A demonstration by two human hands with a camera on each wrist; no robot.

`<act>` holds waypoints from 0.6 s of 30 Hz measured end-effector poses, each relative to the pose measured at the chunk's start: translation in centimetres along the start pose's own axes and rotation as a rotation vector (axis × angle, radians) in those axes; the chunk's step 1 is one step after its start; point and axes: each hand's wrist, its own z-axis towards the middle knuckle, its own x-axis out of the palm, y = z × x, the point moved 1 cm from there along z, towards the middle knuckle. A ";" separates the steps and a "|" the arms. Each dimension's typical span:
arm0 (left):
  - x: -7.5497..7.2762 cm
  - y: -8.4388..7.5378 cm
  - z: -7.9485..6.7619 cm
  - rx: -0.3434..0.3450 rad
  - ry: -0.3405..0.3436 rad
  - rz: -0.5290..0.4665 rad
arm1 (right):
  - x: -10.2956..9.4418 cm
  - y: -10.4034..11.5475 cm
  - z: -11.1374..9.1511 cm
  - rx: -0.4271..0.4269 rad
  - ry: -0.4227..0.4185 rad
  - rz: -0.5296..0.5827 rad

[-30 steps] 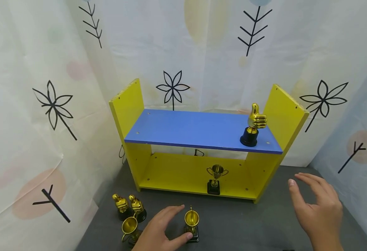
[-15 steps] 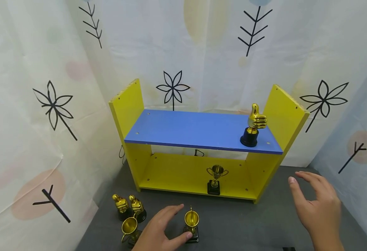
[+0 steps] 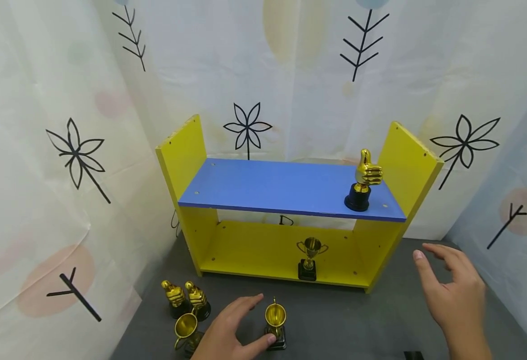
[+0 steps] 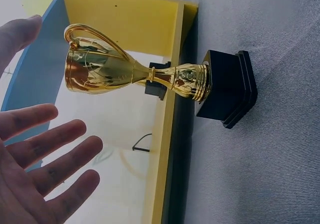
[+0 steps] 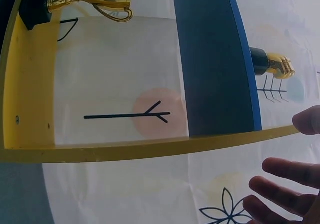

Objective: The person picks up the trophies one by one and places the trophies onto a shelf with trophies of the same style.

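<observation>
Where the desk (image 3: 335, 320) ran out toward my left, I could make out two gold thumbs-up trophies, the outer one (image 3: 174, 294) and the inner one (image 3: 196, 296), side by side on black round bases. Just in front of them stood a two-handled gold cup (image 3: 186, 325), its dark base partly behind the left hand (image 3: 229, 332).

Next to the right came the cup nearest that hand, the front cup (image 3: 275, 316). It stood upright on the desk, in front of the shelf unit (image 3: 254, 245). I saw a glossy gold bowl, a curled handle, a narrow ringed stem and a black square base with a stepped foot. The left hand had its thumb and fingers spread wide and held nothing; in the head view the thumb tip overlapped the base, but the left wrist view showed a gap between hand and cup.

Beyond, the shelf unit had yellow sides and a blue upper board (image 3: 281, 185). A smaller-looking gold cup (image 3: 311, 247) stood on its yellow lower board, right of centre, and a thumbs-up trophy (image 3: 365, 175) stood at the blue board's right end.

Farthest right, the right hand (image 3: 454, 290) was raised beside the unit, its thumb apart from its gently bent fingers, holding nothing.
</observation>
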 end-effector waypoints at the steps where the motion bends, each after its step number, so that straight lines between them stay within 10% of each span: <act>1: 0.0 0.0 0.0 -0.001 0.002 -0.001 | 0.1 0.0 0.0 0.000 0.002 0.004; 18: 0.2 -0.1 -0.1 0.002 -0.013 -0.018 | 0.4 0.5 0.6 0.019 0.037 -0.019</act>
